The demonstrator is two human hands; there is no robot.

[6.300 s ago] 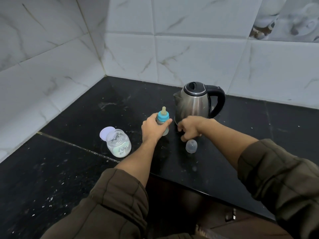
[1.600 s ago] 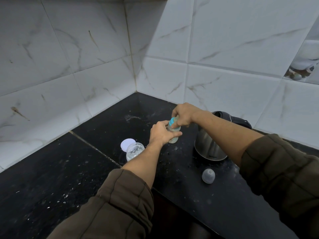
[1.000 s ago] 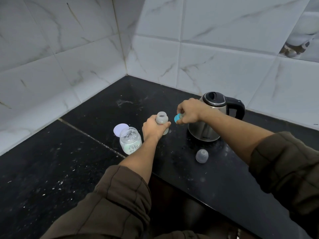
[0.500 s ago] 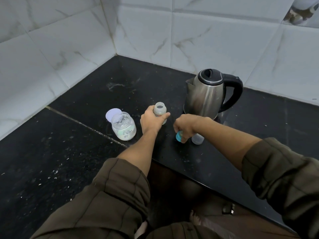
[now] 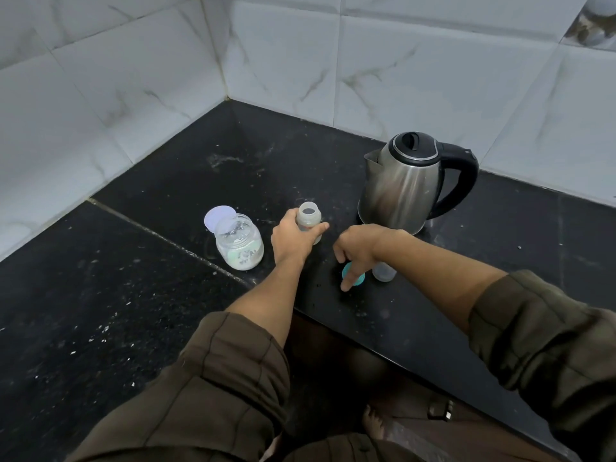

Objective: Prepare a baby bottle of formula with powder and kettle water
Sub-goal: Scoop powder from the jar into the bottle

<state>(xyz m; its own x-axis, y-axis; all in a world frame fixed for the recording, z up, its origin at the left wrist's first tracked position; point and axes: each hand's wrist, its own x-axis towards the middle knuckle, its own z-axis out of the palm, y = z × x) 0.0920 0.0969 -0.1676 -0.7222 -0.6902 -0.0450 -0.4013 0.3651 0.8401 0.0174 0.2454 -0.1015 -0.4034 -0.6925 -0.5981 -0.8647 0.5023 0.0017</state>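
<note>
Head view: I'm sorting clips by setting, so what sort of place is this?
Probably a home kitchen corner: a black stone countertop meets white marble-look wall tiles, and a steel kettle stands on it near an open jar of powder.

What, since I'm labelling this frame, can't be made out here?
Head view:
Water level in the kettle: steel wall and shut lid hide it.
Most of the teal ring: right hand covers it; grip or mere touch unclear.
Contents of the bottle: left hand wraps its body.
</note>
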